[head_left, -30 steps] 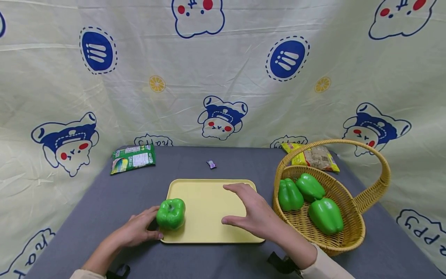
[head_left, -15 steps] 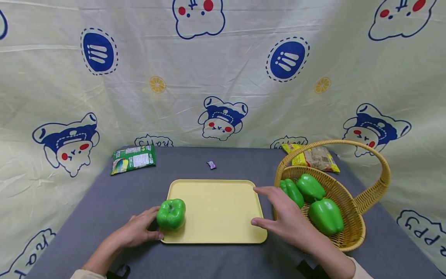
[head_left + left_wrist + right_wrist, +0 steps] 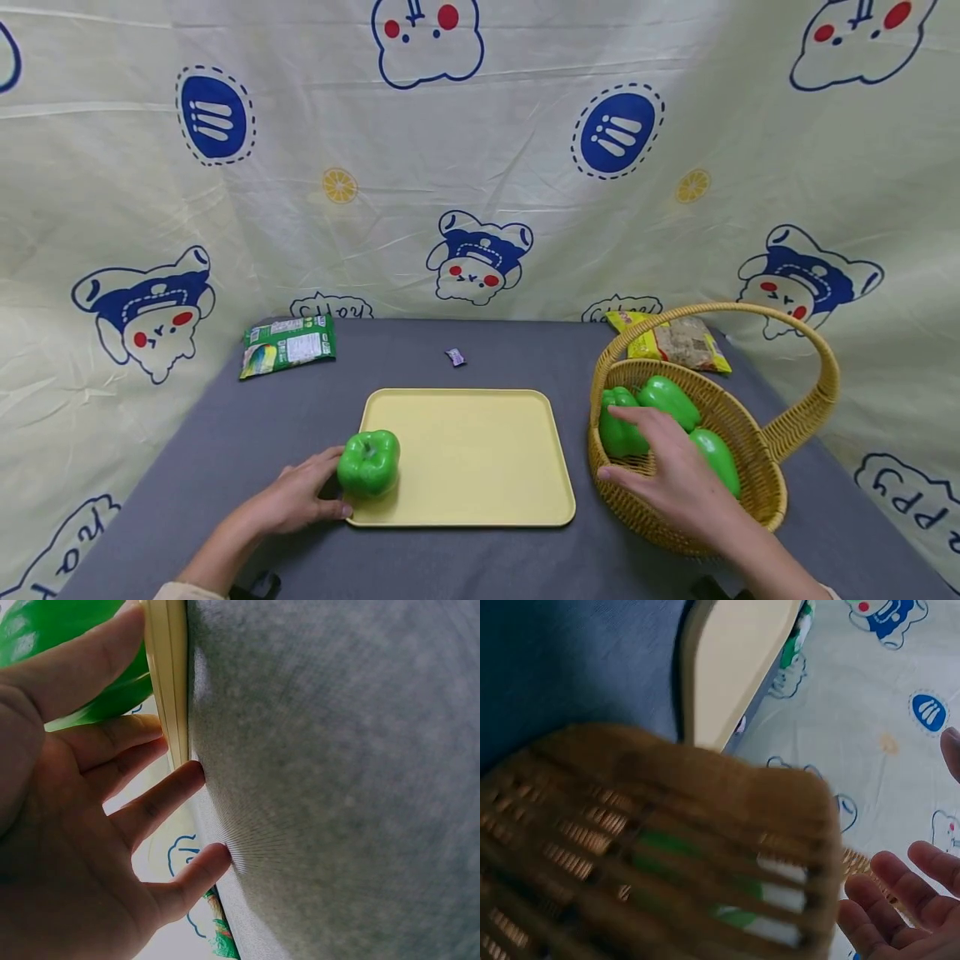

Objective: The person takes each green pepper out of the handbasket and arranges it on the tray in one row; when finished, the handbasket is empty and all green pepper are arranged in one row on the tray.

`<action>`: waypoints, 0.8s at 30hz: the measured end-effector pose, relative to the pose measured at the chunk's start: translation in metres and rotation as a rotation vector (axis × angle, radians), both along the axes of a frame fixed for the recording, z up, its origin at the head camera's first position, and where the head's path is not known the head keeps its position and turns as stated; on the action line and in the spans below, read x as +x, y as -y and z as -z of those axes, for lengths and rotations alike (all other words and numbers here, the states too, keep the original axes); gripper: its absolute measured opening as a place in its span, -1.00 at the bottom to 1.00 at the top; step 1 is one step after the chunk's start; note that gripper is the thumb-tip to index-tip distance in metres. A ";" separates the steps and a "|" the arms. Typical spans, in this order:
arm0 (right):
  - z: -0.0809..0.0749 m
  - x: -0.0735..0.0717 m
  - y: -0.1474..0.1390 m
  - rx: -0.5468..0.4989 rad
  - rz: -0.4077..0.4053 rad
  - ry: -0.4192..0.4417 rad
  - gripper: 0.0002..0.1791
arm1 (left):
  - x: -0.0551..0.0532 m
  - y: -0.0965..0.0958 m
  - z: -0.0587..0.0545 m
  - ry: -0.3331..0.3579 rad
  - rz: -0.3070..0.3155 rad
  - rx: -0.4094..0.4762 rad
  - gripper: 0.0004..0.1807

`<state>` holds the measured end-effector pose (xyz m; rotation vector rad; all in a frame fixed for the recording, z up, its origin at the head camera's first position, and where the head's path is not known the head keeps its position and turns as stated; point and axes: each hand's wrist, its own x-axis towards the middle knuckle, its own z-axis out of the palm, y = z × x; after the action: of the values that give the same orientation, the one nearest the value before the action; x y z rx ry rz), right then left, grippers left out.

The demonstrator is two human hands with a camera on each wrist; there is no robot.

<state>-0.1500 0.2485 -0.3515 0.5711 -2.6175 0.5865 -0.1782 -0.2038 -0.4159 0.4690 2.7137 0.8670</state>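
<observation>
A green bell pepper (image 3: 368, 463) stands on the left end of a pale yellow tray (image 3: 480, 458). My left hand (image 3: 300, 492) rests beside it at the tray's left edge. In the left wrist view the thumb (image 3: 90, 667) touches the tray rim (image 3: 174, 682) and two spread fingertips rest on the grey cloth. Over the left side of a wicker basket (image 3: 768, 500) my right hand (image 3: 678, 479) hovers, thumb and fingers apart, holding nothing. Three more bell peppers lie in the basket: one left (image 3: 617, 433), one at the back (image 3: 670, 400), one right (image 3: 718, 458), partly hidden by the hand.
The basket's tall handle (image 3: 825, 375) arches over its back and right side. A green packet (image 3: 288, 343) lies at the back left, a yellow packet (image 3: 678, 342) behind the basket. Beyond the tray lies a small purple wrapper (image 3: 455, 357). A printed curtain (image 3: 480, 133) hangs behind.
My right hand has moved right, from above the tray to over the basket. The left hand, the tray and the pepper on it have stayed in place.
</observation>
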 end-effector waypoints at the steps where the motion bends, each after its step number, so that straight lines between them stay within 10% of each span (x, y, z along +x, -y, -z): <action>1: 0.000 0.000 -0.003 0.005 0.011 0.001 -0.24 | 0.000 0.000 0.000 0.002 0.000 -0.001 -0.14; 24: 0.005 -0.011 -0.071 0.089 0.275 0.080 -0.10 | -0.001 0.001 0.001 -0.025 0.006 -0.006 -0.13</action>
<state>-0.1613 0.3199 -0.3560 0.2095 -2.7442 0.4150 -0.1792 -0.2045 -0.4164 0.4888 2.7354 0.8564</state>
